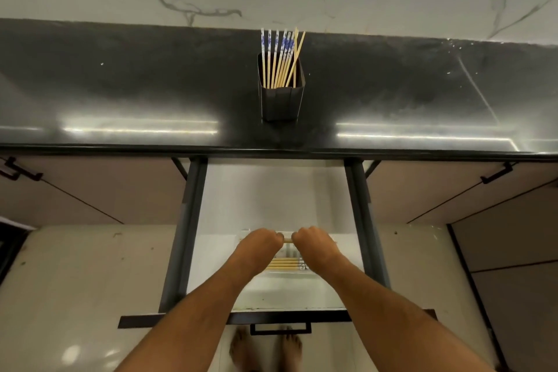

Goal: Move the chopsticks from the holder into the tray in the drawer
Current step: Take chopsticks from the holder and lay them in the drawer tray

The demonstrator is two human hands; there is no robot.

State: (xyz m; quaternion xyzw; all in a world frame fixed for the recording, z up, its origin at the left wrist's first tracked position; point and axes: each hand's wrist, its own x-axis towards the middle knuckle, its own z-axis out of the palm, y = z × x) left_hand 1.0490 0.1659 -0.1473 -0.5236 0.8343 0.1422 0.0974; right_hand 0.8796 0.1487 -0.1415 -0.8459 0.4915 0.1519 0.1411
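Gripping one chopstick (287, 240) between them, both hands (288, 243) hovered over the tray (305, 273). Several lay beneath; more waited in the holder (281, 103) beyond.

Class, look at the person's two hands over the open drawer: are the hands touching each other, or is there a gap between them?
Apart. The head view shows a narrow gap between the left hand and the right hand, with a chopstick visible across it, running from one fist to the other.
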